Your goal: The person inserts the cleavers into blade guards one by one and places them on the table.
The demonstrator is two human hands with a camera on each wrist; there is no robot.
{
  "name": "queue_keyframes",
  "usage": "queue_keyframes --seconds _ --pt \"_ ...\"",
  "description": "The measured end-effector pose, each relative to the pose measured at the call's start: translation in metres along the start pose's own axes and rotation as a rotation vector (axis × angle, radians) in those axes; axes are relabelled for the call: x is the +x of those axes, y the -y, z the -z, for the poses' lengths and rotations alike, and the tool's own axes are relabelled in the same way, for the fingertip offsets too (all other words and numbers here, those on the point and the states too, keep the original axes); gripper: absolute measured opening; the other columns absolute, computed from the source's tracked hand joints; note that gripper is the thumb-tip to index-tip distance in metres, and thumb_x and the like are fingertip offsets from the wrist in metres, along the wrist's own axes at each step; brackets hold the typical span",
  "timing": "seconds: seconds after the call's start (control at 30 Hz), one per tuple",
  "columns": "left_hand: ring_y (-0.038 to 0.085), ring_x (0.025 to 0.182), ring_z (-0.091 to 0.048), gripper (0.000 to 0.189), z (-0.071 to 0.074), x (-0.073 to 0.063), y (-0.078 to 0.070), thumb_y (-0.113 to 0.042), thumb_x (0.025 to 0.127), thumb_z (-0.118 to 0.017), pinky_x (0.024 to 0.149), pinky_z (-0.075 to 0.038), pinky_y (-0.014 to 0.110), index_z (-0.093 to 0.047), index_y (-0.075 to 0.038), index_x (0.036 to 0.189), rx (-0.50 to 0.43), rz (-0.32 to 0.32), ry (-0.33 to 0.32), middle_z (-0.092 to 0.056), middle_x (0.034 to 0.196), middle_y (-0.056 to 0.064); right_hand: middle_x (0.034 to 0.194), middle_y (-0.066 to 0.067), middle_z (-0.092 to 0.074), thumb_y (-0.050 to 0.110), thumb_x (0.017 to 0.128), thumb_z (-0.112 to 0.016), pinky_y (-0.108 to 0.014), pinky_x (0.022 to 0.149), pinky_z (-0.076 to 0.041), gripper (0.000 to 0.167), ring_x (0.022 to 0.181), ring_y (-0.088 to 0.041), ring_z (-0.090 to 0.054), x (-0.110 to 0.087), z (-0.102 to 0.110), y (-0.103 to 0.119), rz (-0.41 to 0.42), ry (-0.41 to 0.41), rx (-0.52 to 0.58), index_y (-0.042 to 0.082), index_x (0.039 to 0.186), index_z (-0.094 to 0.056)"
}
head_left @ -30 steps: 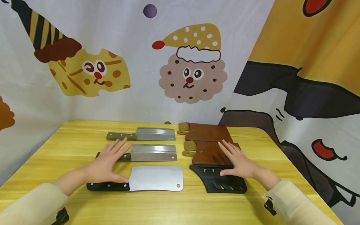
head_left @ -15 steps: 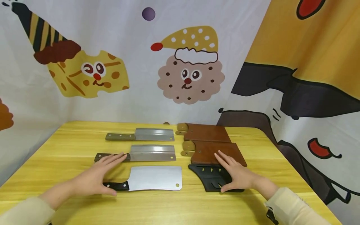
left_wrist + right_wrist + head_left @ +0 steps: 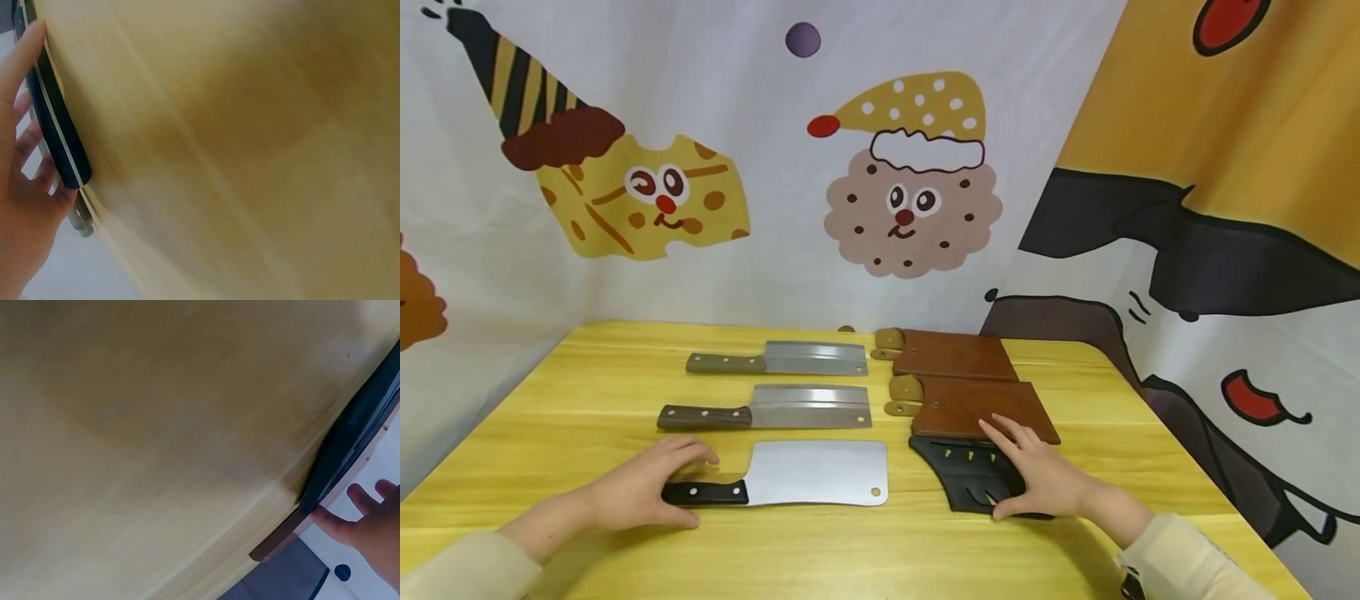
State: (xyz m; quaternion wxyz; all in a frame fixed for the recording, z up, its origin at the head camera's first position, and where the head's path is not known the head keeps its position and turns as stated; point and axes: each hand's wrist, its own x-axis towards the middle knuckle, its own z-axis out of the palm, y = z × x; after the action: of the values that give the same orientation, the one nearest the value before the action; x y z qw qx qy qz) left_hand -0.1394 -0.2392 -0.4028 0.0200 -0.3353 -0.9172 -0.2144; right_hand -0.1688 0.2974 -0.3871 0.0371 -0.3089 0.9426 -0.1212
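Note:
Nearest me lies a cleaver (image 3: 818, 473) with a broad plain blade and a riveted black handle (image 3: 718, 493). My left hand (image 3: 632, 487) is at the handle's butt end, fingers on the far side and thumb on the near side, spread apart. The left wrist view shows the black handle (image 3: 59, 134) between thumb and fingers; contact is hard to tell. My right hand (image 3: 1048, 475) hovers over the right part of a black slotted blade sheath (image 3: 951, 471), fingers spread. In the right wrist view one fingertip is close to the edge of the black sheath (image 3: 350, 434).
Two more cleavers, one with a dark brown handle (image 3: 703, 417) and one with an olive-brown handle (image 3: 726, 363), lie behind in a row. Two brown leather sheaths with tan straps, a nearer sheath (image 3: 955, 404) and a farther sheath (image 3: 958, 354), lie right. A printed curtain (image 3: 775, 292) hangs behind the table (image 3: 820, 558).
My left hand has come back and down from over the middle cleaver's handle to the nearest cleaver's handle. My right hand has lowered slightly toward the black sheath.

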Motion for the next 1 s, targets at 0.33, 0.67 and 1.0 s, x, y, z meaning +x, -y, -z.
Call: queue_keyframes --seconds 0.33,0.67,1.0 --pt "-0.006 0.077 -0.048 0.022 0.002 -0.002 0.012 -0.030 0.081 -0.072 0.063 -0.044 0.021 -0.058 -0.019 0.094 -0.308 -0.039 0.072 -0.056 0.086 -0.014 0.129 -0.013 -0.044 0.064 0.058 -0.076 -0.047 0.081 -0.045 0.106 0.112 -0.030 -0.045 -0.013 0.008 -0.011 0.012 0.113 -0.030 0.004 0.138 -0.041" --pt "-0.003 0.076 -0.053 0.019 0.009 -0.006 0.014 -0.017 0.077 -0.075 0.063 -0.045 0.021 -0.064 -0.012 0.092 -0.525 0.013 0.049 -0.061 0.084 -0.011 0.120 -0.006 -0.040 0.057 0.058 -0.080 -0.033 0.076 -0.037 0.104 0.100 -0.016 -0.036 -0.016 0.009 -0.015 0.031 0.114 0.013 0.003 0.138 -0.041" --pt "-0.001 0.074 -0.051 0.020 0.021 0.001 0.007 -0.014 0.078 -0.075 0.061 -0.043 0.022 -0.063 -0.006 0.093 -0.553 0.075 0.055 -0.060 0.086 -0.010 0.128 -0.011 -0.046 0.049 0.059 -0.081 -0.054 0.083 -0.037 0.102 0.113 -0.031 -0.045 -0.005 0.015 -0.007 0.041 0.084 0.036 0.001 0.138 -0.038"
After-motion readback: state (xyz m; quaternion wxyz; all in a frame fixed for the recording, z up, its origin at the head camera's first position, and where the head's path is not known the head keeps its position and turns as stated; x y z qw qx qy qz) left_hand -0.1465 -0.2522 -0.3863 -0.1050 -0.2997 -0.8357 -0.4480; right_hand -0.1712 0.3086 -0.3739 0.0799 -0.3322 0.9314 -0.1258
